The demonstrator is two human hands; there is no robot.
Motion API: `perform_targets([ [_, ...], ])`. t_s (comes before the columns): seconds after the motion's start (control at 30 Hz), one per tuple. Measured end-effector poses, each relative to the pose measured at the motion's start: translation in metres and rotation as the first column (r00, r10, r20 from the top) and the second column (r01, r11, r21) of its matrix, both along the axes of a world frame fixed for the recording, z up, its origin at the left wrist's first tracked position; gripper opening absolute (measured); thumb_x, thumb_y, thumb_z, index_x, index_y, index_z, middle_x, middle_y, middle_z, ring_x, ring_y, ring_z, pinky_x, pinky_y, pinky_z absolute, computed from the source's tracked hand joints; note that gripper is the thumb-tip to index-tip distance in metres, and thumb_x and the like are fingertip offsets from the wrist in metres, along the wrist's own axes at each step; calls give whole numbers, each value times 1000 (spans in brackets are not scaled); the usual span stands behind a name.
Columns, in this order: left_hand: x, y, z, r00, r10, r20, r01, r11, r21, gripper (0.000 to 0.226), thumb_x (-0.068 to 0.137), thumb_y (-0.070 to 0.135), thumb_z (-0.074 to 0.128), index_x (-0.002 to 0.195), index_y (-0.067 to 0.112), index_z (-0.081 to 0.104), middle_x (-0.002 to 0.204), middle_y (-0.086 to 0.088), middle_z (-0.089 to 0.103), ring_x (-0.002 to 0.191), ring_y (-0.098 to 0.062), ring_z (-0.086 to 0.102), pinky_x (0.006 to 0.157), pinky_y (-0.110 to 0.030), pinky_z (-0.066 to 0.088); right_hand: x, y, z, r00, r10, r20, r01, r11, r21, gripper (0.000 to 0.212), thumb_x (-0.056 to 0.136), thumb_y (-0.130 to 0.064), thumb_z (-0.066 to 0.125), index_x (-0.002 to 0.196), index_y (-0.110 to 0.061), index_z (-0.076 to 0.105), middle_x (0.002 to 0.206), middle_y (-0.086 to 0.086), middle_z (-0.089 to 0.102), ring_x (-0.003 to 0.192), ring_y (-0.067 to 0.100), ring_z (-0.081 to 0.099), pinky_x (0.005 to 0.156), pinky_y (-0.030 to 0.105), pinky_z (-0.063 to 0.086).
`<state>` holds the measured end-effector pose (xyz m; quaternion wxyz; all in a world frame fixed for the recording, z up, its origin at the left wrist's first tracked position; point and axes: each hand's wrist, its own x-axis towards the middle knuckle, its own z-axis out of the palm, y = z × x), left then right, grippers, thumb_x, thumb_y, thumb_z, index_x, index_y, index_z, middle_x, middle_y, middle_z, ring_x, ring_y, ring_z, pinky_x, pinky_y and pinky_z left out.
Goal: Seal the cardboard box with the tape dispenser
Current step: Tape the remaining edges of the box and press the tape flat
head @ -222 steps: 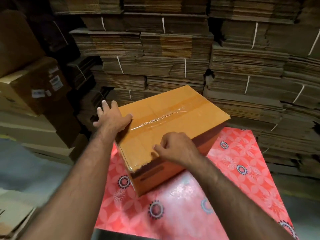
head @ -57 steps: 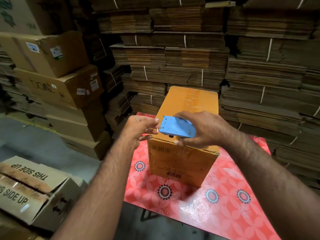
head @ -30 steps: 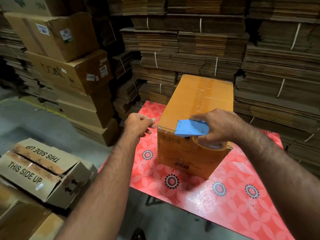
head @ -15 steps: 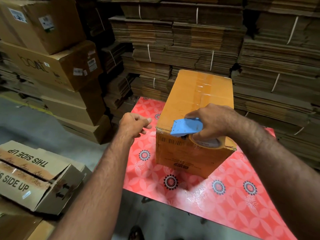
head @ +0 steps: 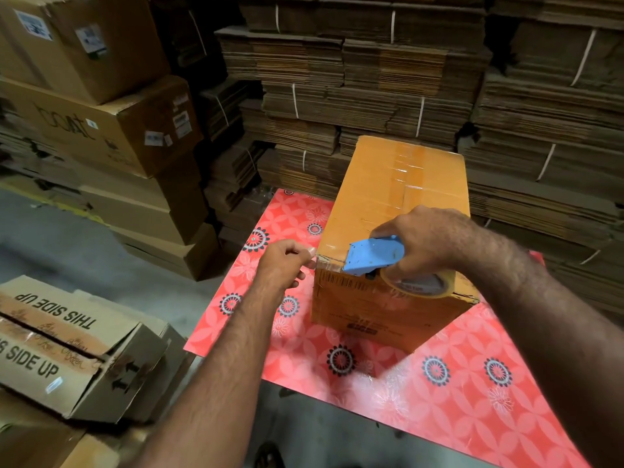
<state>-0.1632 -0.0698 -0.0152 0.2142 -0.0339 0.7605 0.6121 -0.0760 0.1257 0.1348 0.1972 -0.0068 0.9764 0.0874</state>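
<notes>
An orange cardboard box [head: 398, 197] stands on a red flowered table [head: 439, 393], its top flaps closed and a strip of clear tape running along the seam. My right hand [head: 429, 241] grips the blue tape dispenser [head: 374, 256] at the box's near top edge, the tape roll [head: 418, 285] hanging over the front face. My left hand [head: 287, 265] is just left of the box's near corner, fingers pinched on the free end of clear tape [head: 326, 261] stretched from the dispenser.
Stacked brown cartons [head: 111, 130] stand at the left. A carton marked "THIS SIDE UP" [head: 67, 346] lies at the lower left beside the table. Bundles of flattened cardboard [head: 371, 79] form a wall close behind. Grey floor [head: 67, 248] shows at the left.
Since the oldest frame the box has been turned end-on and my right hand has taken up the dispenser. In the last second my left hand has drawn the tape end leftward past the box's near corner.
</notes>
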Motion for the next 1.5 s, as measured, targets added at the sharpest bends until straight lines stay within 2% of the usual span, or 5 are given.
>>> perform_targets([
  [0.37, 18, -8, -4, 892, 142, -429, -187, 980, -64, 25, 94, 15, 59, 116, 20, 71, 110, 7, 72, 100, -6, 65, 91, -26, 52, -8, -3, -4, 1000, -15, 24, 14, 1000, 12, 72, 72, -59, 66, 140, -44, 45, 117, -11, 60, 95, 12, 53, 74, 36, 54],
  [0.53, 63, 11, 3, 979, 107, -171, -26, 907, 421, 57, 103, 52, 35, 143, 16, 53, 144, 5, 56, 132, -4, 51, 107, -18, 38, -7, -3, -5, 1000, -16, 19, 15, 1000, 7, 72, 72, -60, 66, 140, -43, 45, 116, -11, 61, 97, 13, 55, 76, 38, 55],
  [0.87, 62, 3, -4, 984, -52, -172, 107, 936, 334, 61, 104, 56, 13, 153, 29, 36, 158, 18, 32, 146, -2, 27, 108, -12, 19, -3, -7, -5, 1000, -5, -7, 5, 999, 37, 76, 73, -68, 62, 141, -43, 41, 115, -9, 61, 93, 16, 55, 73, 38, 55],
  [1.23, 30, -17, -32, 208, -564, -799, 195, 825, -531, 67, 78, 13, 60, 144, 2, 50, 154, -11, 43, 146, -23, 36, 117, -43, 34, -3, -9, -4, 996, 81, 21, -83, 994, 78, 71, 83, -59, 60, 145, -58, 27, 121, -7, 60, 90, 16, 50, 68, 35, 54],
  [1.5, 19, -12, -39, 109, -537, -837, 36, 843, -536, 53, 83, 15, 70, 134, 4, 61, 145, -9, 55, 139, -22, 47, 115, -49, 37, 28, 32, 0, 993, 114, -24, -113, 993, 25, 69, 86, -62, 52, 144, -64, 14, 96, -15, 56, 88, 12, 50, 60, 29, 47],
])
